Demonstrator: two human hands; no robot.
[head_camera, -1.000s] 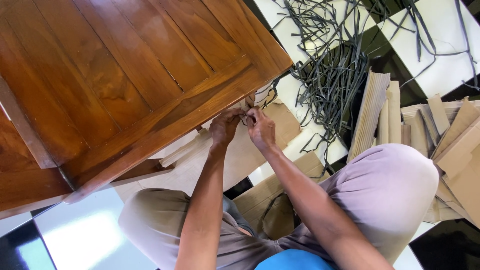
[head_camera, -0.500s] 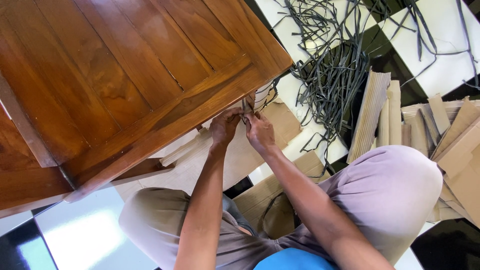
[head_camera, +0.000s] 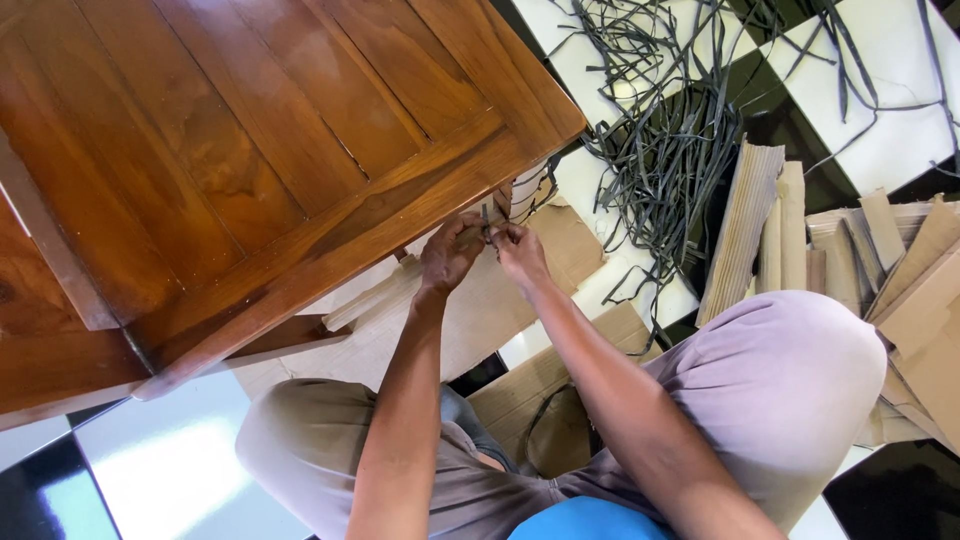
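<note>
Under the wooden table (head_camera: 250, 150) edge, dark strap (head_camera: 486, 222) between left hand (head_camera: 450, 255) and right hand (head_camera: 520, 250).

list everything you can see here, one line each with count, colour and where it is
wooden table: one, reddish brown, upper left, tipped over the knees
strap: one, dark grey, thin, pinched between both hands at the table's edge
loose straps: a tangled pile, dark grey, floor at top right
cardboard pieces: many, tan, right side and under the hands
floor tiles: black and white, all around
left hand: at the table edge
right hand: beside it, fingertips meeting
</note>
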